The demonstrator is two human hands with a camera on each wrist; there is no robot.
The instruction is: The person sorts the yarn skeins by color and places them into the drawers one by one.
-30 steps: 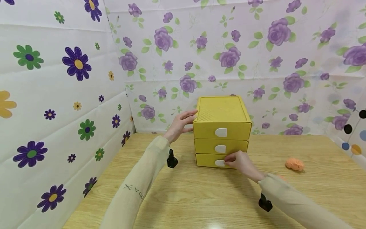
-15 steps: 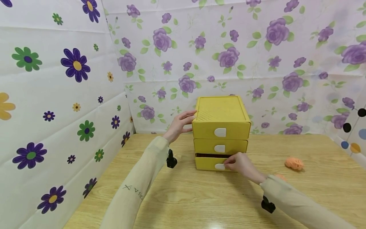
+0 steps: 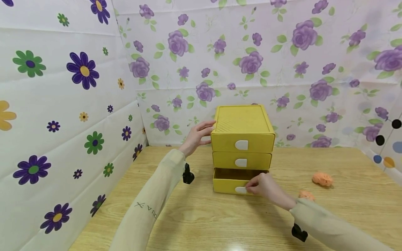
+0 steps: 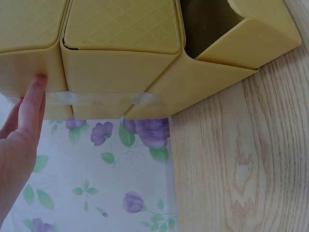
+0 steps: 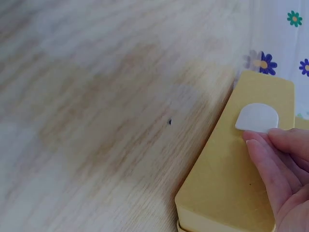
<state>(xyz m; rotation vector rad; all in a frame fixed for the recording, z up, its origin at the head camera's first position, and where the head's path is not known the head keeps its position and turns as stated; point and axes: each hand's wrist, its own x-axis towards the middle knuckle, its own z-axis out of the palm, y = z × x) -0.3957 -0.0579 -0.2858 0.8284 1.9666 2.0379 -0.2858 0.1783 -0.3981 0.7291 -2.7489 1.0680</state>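
Note:
A yellow three-drawer cabinet [image 3: 242,143] stands on the wooden table, a white tab handle on each drawer front. Its bottom drawer [image 3: 224,185] is pulled partly out, and the part of its inside that shows is dark. My right hand [image 3: 267,186] pinches that drawer's white handle [image 5: 258,117] between thumb and fingers. On the cabinet's left side, near the top, my left hand [image 3: 196,137] rests with straight fingers; in the left wrist view a fingertip touches the yellow side wall [image 4: 29,72]. The upper two drawers are closed.
Two crumpled orange cloth-like bundles lie right of the cabinet: one bundle [image 3: 322,179] farther back, another bundle [image 3: 306,195] partly behind the right sleeve. Flower-printed sheeting [image 3: 179,87] rises behind and to the left of the table [image 3: 201,216]. Clear tape [image 4: 63,98] runs across the cabinet's side.
The bottom drawer has slid from closed to partly out, towards me, with my right hand on its handle. My left hand has stayed at the cabinet's side.

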